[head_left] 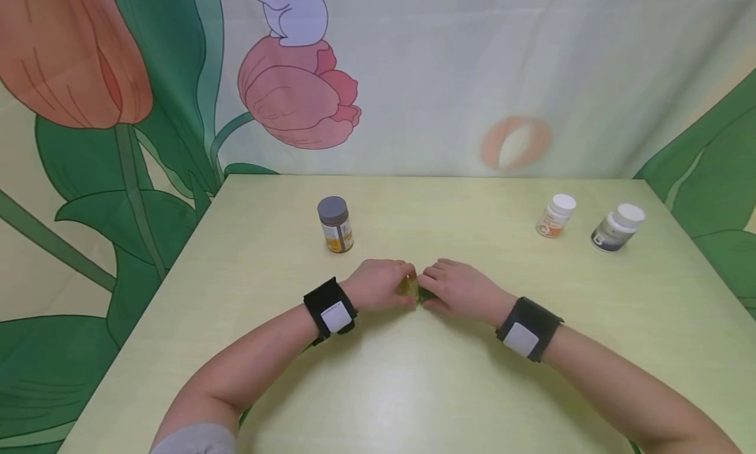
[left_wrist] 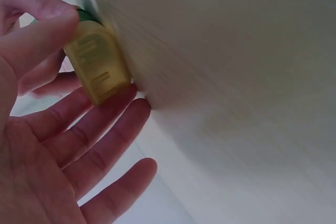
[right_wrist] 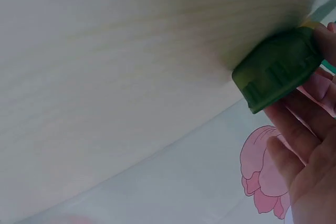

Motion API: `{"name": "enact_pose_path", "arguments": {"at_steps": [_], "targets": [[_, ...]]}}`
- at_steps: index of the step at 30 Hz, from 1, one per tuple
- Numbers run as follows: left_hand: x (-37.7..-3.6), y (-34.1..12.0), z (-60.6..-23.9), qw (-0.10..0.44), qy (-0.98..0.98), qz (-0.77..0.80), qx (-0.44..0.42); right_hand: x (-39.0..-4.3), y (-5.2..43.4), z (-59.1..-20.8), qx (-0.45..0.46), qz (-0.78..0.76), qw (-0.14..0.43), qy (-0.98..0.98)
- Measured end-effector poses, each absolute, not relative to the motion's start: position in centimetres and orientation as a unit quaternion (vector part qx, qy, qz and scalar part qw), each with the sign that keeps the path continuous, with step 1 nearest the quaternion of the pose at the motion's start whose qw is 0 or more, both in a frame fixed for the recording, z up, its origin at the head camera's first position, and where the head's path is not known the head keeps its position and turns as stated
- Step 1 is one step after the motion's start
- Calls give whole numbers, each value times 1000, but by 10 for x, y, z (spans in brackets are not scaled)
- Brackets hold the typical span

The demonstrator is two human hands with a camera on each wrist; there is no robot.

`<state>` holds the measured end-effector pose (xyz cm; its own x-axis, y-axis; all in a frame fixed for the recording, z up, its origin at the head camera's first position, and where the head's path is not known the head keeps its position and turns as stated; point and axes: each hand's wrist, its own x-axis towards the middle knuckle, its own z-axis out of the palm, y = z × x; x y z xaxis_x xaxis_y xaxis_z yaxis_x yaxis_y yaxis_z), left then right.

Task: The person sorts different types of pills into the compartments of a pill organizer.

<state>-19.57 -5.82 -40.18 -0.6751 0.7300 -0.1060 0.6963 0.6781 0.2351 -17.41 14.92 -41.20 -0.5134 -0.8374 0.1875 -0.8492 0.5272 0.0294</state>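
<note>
My left hand (head_left: 380, 285) pinches a see-through yellow piece (left_wrist: 100, 61) with raised marks on its face, the thumb on one side and fingers on the other. A dark green piece (right_wrist: 278, 69), ridged on its side, is pinched by my right hand (head_left: 463, 291). The two pieces meet end to end between the hands, low over the table in the head view. Whether they are joined or merely touching, I cannot tell. Fingers hide much of both.
Beyond my left hand, a jar with a grey lid (head_left: 337, 231) stands on the pale table (head_left: 378, 388). A small white bottle with an orange label (head_left: 555, 216) and a white bottle with a dark label (head_left: 617, 228) stand at the back right. A printed curtain (head_left: 425, 80) hangs behind.
</note>
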Motion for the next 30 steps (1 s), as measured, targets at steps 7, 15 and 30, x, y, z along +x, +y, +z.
{"name": "enact_pose_path", "arguments": {"at_steps": [7, 15, 30], "targets": [[-195, -57, -400, 89, 914, 83, 387, -171, 150, -412, 486, 28, 89, -869], [-193, -57, -398, 83, 917, 90, 380, -173, 153, -414, 509, 3, 118, -852], [-193, -53, -407, 58, 921, 98, 373, -190, 153, -405, 441, 84, 88, -889]]}}
